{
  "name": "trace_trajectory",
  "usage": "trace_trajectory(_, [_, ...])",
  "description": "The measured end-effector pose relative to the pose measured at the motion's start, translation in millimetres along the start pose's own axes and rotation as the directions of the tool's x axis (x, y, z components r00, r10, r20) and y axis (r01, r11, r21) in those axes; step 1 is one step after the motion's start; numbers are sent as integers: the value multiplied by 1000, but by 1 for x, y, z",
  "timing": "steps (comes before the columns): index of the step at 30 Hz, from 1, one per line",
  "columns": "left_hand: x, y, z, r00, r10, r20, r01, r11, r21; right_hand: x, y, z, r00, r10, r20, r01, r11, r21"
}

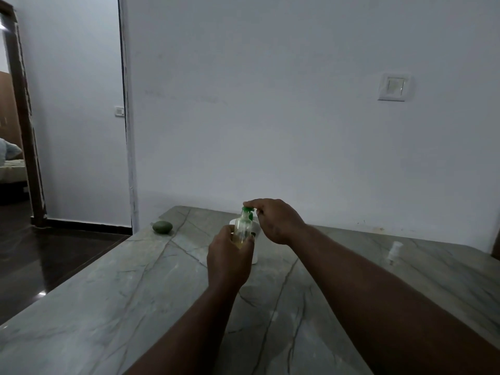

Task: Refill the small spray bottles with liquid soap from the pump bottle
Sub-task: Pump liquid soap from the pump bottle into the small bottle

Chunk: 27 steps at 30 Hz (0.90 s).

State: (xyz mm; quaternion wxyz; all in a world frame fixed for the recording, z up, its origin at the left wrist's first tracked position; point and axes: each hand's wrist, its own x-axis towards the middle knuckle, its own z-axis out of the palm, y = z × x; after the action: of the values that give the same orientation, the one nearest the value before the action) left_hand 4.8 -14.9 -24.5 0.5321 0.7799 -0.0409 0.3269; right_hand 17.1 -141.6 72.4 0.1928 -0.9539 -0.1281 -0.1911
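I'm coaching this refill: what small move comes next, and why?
Probably press the pump head down with the right hand: its fingers sit on it, the left hand holds the small bottle at the spout, and the bottle looks mostly empty.

The grey-green marble table (108, 293), crossed by dark veins, stretched away from me to the plain white wall (270, 104). Near its far left corner lay a dull green, rounded, pebble-like lump (162, 227); I could not tell its material. High on the wall to the right sat a square white switch plate (394, 87), and a smaller white switch (119, 111) sat on the left. Further left stood a dark wooden door frame (27, 131) above dark glossy floor (54, 261), with a bed (12, 170) and pale pillow (9, 152) beyond it.
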Motion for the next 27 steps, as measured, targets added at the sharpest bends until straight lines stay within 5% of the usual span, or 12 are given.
trace_trajectory(27, [-1, 4, -4, 1000, -16, 9, 16, 1000, 5, 6, 3, 1, 1000, -6, -22, 7, 999, 42])
